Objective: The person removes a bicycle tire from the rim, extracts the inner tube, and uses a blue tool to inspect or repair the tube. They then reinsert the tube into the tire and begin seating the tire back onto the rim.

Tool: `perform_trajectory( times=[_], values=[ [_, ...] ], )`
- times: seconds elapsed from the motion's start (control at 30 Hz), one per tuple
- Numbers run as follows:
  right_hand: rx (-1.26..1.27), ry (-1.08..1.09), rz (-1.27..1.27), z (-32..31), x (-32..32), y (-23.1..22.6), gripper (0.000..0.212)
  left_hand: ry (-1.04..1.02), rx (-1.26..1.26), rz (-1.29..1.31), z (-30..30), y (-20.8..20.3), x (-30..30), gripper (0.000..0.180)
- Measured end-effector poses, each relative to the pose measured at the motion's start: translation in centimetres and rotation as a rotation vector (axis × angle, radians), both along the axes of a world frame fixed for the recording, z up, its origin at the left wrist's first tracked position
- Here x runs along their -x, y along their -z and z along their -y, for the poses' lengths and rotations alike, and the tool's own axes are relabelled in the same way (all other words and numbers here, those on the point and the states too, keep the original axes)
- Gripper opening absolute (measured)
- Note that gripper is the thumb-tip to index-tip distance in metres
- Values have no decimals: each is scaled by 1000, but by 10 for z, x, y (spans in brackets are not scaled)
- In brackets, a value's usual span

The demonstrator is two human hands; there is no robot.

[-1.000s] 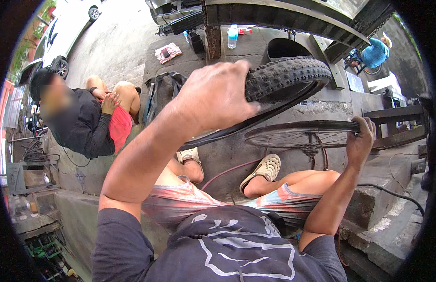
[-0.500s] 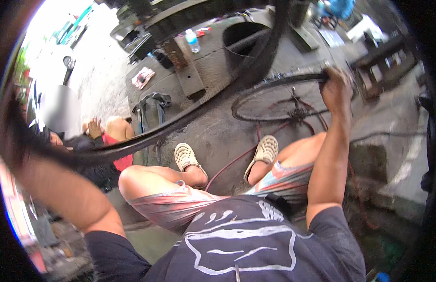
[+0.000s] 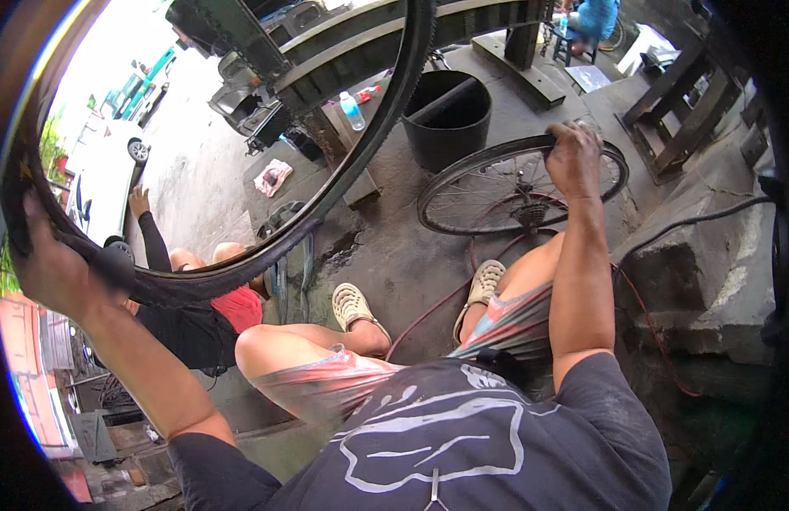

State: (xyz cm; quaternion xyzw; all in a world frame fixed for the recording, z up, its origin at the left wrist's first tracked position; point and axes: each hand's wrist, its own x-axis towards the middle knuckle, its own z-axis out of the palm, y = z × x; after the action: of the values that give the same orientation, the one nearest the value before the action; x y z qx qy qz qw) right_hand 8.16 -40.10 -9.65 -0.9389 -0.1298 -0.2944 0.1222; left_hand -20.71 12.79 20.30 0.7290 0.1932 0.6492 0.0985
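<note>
My left hand is raised at the far left with its fingers closed round a knobby black bicycle tire. The tire hangs as a large loop in front of me, its top beyond the picture. At the right, my right hand grips the rim of a spoked bicycle wheel with a cassette at its hub. This wheel leans low over the floor, ahead of my right foot. Its fingertips partly hide behind the rim. The tire and the wheel are apart.
A black bucket stands beyond the wheel, near a metal frame. A red hose runs between my feet. At left sits another person in red shorts. A water bottle and a cloth lie farther off.
The tire has swung left with my left hand, uncovering the bucket. My right hand and the wheel have shifted slightly left, and the wheel is tilted more toward me. The other person's arm is raised.
</note>
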Motion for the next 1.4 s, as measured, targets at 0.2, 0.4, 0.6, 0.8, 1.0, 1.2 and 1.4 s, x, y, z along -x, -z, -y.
perform_trajectory(
  times=[0.2,0.4,0.6,0.8,1.0,1.2,1.4],
  values=[
    [27,14,-37,3,5,-1,24,-64,-162,-461,-48,-28,39,55],
    [20,10,-80,6,7,-2,22,247,225,-867,5,139,3,47],
    [33,1,20,5,-8,14,33,233,266,-910,41,178,-41,50],
    [39,-3,-98,6,6,-4,29,0,185,-803,66,49,-24,57],
    [49,-52,-50,-14,-10,-9,30,318,164,-1278,36,283,-46,48],
    [50,-28,-63,8,1,2,27,387,44,-494,81,146,-62,49],
    [51,-70,-132,-20,4,-9,27,174,-45,-1168,86,209,-53,66]
  ],
)
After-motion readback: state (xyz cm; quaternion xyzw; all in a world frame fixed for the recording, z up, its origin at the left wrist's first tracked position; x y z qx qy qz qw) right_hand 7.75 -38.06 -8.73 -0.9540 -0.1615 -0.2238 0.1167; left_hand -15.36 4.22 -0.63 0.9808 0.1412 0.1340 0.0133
